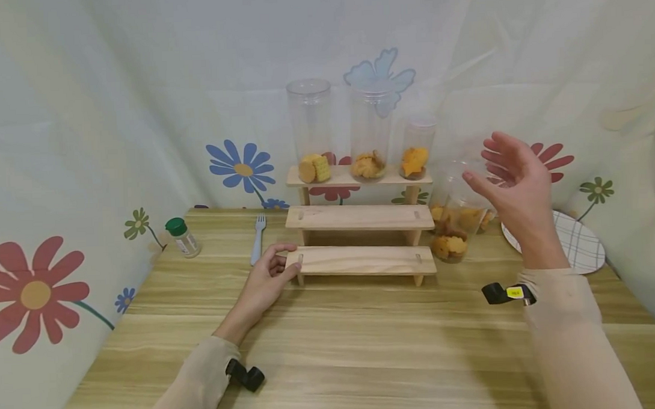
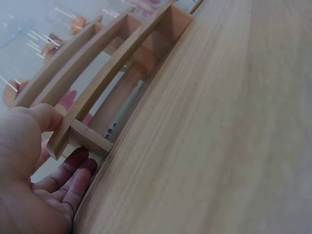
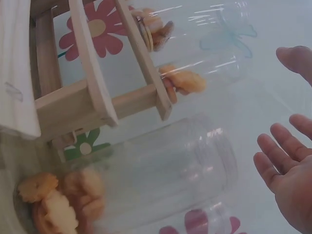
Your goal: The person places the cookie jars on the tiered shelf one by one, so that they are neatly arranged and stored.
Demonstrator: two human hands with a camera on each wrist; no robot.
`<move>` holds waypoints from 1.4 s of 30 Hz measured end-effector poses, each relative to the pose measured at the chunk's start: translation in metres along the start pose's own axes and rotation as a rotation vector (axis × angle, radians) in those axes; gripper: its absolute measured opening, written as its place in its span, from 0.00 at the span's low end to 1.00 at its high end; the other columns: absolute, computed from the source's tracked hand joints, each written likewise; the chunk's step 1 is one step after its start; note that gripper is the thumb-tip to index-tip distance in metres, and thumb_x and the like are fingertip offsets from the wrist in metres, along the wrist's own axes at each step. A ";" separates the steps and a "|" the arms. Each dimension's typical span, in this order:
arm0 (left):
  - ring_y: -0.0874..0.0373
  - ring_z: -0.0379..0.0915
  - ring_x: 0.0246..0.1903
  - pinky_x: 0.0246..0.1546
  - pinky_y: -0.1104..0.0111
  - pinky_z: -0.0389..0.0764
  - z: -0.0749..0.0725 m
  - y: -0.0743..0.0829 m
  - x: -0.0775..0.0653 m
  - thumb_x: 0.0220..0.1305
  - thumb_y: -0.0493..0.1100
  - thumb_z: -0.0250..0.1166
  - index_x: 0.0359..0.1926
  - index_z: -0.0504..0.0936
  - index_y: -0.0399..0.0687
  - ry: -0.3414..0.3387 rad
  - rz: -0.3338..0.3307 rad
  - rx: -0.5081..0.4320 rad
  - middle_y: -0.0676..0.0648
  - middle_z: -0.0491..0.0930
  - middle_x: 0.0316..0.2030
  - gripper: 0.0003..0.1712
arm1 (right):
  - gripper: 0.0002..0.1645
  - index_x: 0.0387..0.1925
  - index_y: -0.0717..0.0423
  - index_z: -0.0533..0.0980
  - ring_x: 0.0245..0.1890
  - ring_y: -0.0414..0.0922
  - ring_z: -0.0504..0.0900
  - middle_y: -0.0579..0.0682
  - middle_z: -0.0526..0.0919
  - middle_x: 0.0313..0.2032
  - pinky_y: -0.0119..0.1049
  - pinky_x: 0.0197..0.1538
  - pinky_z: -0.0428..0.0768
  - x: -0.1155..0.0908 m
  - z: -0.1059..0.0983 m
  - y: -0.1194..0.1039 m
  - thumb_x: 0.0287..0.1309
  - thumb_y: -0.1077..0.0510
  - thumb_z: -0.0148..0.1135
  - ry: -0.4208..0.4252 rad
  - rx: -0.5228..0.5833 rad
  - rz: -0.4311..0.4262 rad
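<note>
A three-tier wooden display shelf (image 1: 362,261) stands on the table. My left hand (image 1: 266,280) grips the left end of its lowest step, thumb at the board and the other fingers below it in the left wrist view. Raised at the right, my right hand (image 1: 522,188) holds nothing, its fingers and thumb spread apart. Nearest to it are clear jars with cookies inside, including a front jar (image 1: 451,242) standing beside the shelf. Along the top tier stand a jar of yellow and round biscuits (image 1: 314,167), a jar of brown cookies (image 1: 368,165) and a smaller jar of orange star-shaped snacks (image 1: 414,160).
Left of the shelf lie a light blue fork (image 1: 257,238) and a green-capped shaker bottle (image 1: 183,238). A white checked plate (image 1: 580,244) sits at the right, behind my right wrist. A flower-printed curtain (image 1: 140,103) hangs round the table's back and sides.
</note>
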State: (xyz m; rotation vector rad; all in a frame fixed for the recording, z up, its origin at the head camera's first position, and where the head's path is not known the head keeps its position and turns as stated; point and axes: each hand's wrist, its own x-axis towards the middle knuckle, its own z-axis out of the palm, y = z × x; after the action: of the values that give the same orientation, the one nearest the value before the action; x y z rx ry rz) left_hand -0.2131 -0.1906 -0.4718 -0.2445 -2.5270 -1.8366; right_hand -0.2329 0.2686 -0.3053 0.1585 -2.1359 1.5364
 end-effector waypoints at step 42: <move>0.49 0.79 0.46 0.51 0.63 0.76 0.001 0.000 0.000 0.81 0.50 0.71 0.73 0.78 0.56 0.009 -0.004 -0.001 0.40 0.88 0.48 0.25 | 0.45 0.77 0.54 0.68 0.67 0.48 0.78 0.60 0.79 0.69 0.38 0.72 0.77 -0.052 0.020 0.122 0.66 0.56 0.83 -0.087 -0.026 0.144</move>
State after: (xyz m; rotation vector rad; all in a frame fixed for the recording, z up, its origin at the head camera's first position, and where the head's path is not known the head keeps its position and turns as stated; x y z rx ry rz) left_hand -0.2128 -0.1893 -0.4718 -0.2301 -2.5225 -1.8359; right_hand -0.2400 0.2840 -0.4387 0.0644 -2.2780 1.6082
